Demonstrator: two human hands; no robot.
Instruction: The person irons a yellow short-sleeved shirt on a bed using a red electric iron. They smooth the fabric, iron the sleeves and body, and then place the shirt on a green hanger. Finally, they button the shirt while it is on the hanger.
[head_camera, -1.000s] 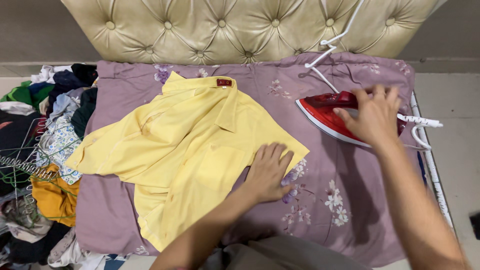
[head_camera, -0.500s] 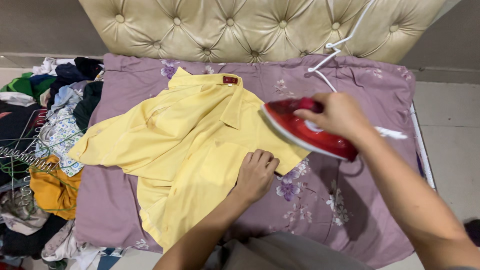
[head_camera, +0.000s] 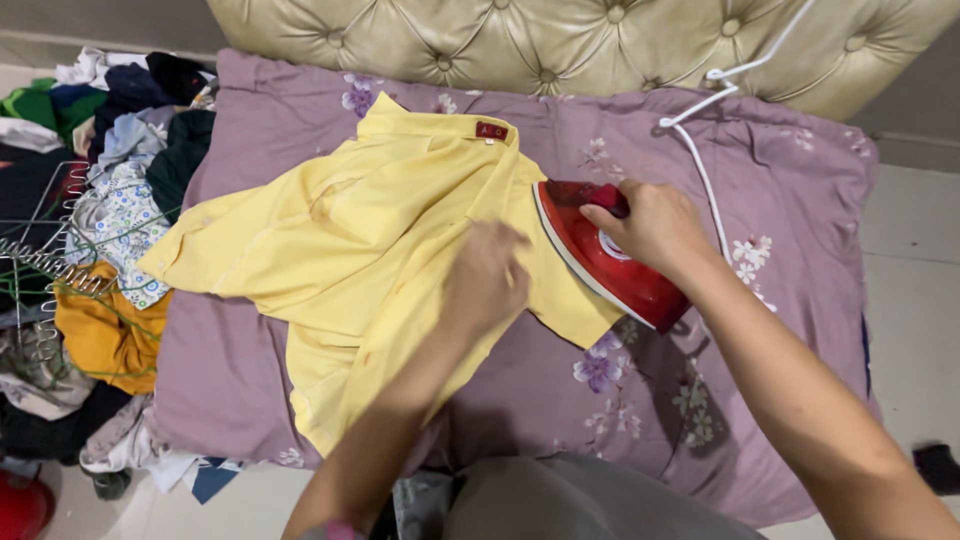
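A yellow short-sleeved shirt lies spread on a mauve flowered sheet. My right hand grips the handle of a red steam iron, whose tip rests on the shirt's right edge. My left hand, blurred by motion, lies flat on the shirt just left of the iron, fingers together. A white cord runs from the iron up to the back right.
A padded beige headboard stands behind the sheet. A heap of mixed clothes and wire hangers lies at the left. Pale floor tiles show at the right, and a red object at the bottom left corner.
My right hand took the iron from the right of the sheet and brought it left onto the shirt. My left hand slid up across the shirt.
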